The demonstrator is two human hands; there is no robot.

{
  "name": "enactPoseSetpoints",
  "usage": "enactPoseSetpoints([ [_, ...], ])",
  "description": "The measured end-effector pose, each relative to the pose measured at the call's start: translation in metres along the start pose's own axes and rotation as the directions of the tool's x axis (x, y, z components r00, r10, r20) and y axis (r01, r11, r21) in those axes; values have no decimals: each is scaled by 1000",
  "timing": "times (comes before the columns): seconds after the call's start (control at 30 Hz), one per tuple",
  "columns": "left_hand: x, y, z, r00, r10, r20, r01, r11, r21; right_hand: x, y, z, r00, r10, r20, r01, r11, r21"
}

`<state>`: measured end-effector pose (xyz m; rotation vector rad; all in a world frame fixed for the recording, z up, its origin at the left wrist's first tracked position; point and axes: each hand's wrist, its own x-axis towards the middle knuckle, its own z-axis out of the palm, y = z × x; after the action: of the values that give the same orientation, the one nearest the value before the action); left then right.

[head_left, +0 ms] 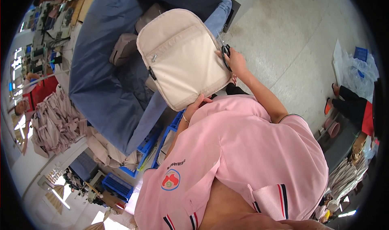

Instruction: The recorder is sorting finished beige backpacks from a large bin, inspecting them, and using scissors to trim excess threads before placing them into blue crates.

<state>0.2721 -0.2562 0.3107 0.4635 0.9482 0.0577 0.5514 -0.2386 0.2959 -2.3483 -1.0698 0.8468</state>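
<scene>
Pinching beige bag (pixel 190 67) in left grip (pixel 197 104), holding scissors (pixel 225 56) in right grip (pixel 236 63), mid-frame; wearing round logo (pixel 171 179) on pink shirt (pixel 259 153); seeing beige items (pixel 123 49) inside blue bin (pixel 90 76), upper left.

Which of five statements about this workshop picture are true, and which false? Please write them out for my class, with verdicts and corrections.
1. The left hand grips the beige bag at its lower edge. True.
2. The right hand is empty. False: the right hand holds black-handled scissors.
3. The large bin is red. False: the bin is blue.
4. Other beige items lie inside the bin. True.
5. The shirt is green. False: the shirt is pink.
</scene>
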Motion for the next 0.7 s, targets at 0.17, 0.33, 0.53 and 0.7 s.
enactPoseSetpoints([
  [0.17, 0, -6, 3, 999, 45, -25, -45, 999, -9, 12, -2, 5, 988, -144, -59, 141, 989, -54],
  [0.33, -11, -2, 10, 999, -2, -48, -1, 997, -71, 52, 21, 30, 972, -169, -163, 169, 986, -15],
  [0.53, -47, -1, -6, 901, 376, -215, -159, 749, 643, 115, -84, -15, 799, -524, -295, 563, 824, 63],
  [0.7, -78, 8, 3, 917, 348, -195, -35, 558, 829, 176, -156, 11, 585, -806, -94, 811, 584, 36],
])
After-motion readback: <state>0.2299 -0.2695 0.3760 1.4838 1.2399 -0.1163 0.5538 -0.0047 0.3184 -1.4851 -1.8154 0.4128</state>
